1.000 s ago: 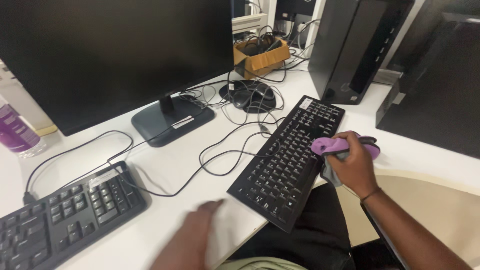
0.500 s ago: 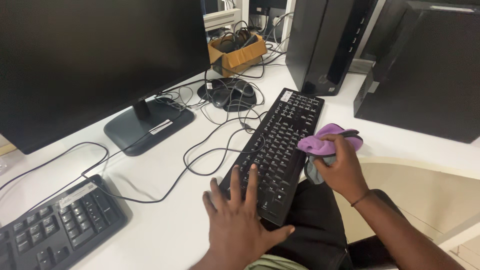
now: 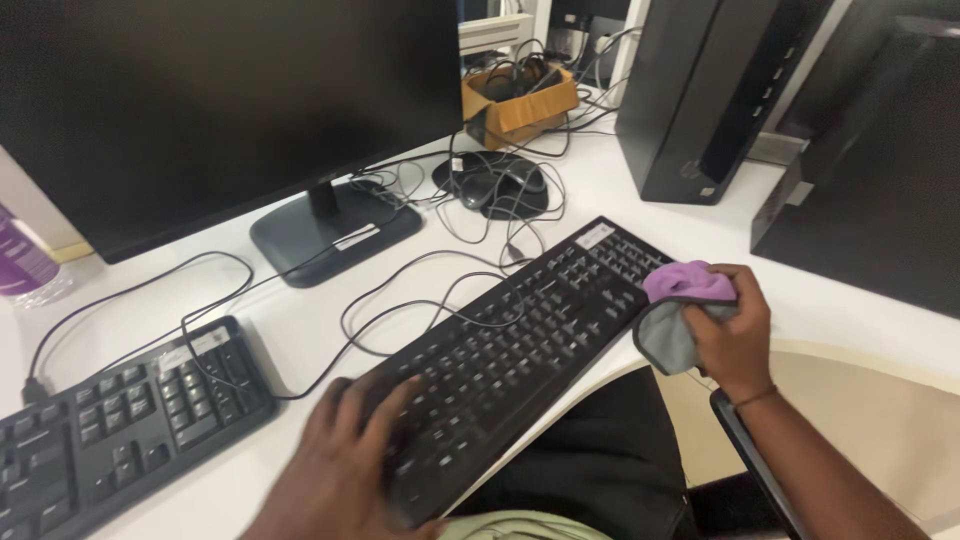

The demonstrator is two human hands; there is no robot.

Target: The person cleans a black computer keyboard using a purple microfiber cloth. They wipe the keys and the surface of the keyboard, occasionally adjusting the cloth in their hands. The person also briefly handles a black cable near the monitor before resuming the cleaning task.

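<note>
Black keyboard [image 3: 520, 345] lies diagonal at the desk [image 3: 330, 330] edge — left hand [image 3: 340, 465] flat on its near end, fingers spread, gripping nothing. Right hand [image 3: 735, 325] at its far end, clamped on a purple-grey cloth [image 3: 675, 310]. Loose cables [image 3: 420, 300] run behind the keyboard; monitor base [image 3: 335, 230] and mouse [image 3: 495, 185] further back, second keyboard [image 3: 110, 420] to its left.

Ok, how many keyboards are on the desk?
2: one keyboard under the left hand, beside the cloth in the right hand; another at far left, partly cropped.

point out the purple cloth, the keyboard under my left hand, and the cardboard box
purple cloth [image 3: 685, 282]: head view, on its purple top fold.
keyboard [image 3: 520, 340]: head view, on its middle keys.
cardboard box [image 3: 525, 115]: head view, on its front wall.
</note>
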